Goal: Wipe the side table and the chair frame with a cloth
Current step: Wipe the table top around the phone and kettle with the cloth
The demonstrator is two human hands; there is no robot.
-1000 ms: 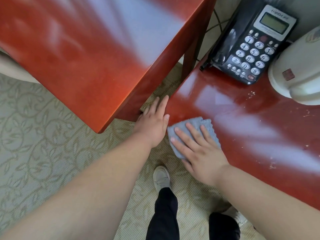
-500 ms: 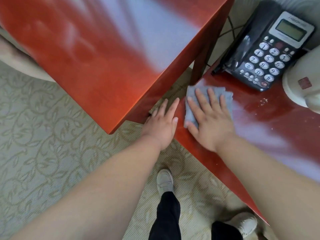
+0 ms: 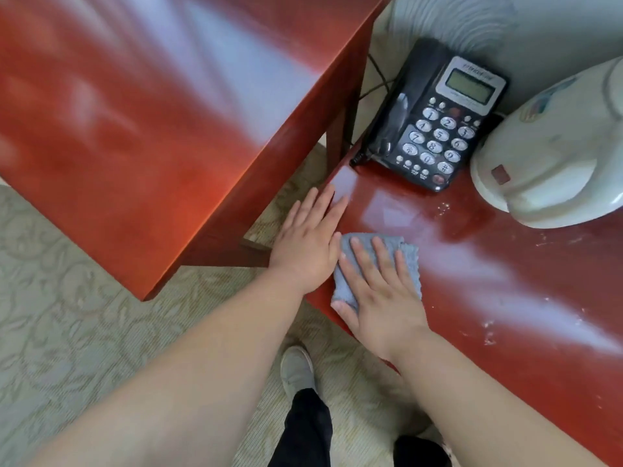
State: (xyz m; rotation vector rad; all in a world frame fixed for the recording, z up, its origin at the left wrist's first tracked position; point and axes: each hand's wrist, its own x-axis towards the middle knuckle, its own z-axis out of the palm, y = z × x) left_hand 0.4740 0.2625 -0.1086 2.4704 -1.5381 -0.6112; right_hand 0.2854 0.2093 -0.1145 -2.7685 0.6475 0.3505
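Note:
The glossy red side table [image 3: 505, 298] fills the right of the head view, with white specks scattered on its top. A folded grey-blue cloth [image 3: 412, 274] lies near its left front edge. My right hand [image 3: 381, 298] presses flat on the cloth, fingers spread and the thumb at the cloth's near corner. My left hand [image 3: 306, 244] rests flat and open on the table's left edge, right beside the cloth, holding nothing. No chair frame is clearly in view.
A black desk phone [image 3: 435, 129] and a white rounded appliance [image 3: 553, 163] stand at the back of the side table. A larger red table [image 3: 135, 112] rises close on the left. Patterned carpet [image 3: 67, 332] and my shoe [image 3: 296, 369] lie below.
My right hand has slid the cloth back from beside the phone toward the near edge. My left hand has stayed on the table's edge.

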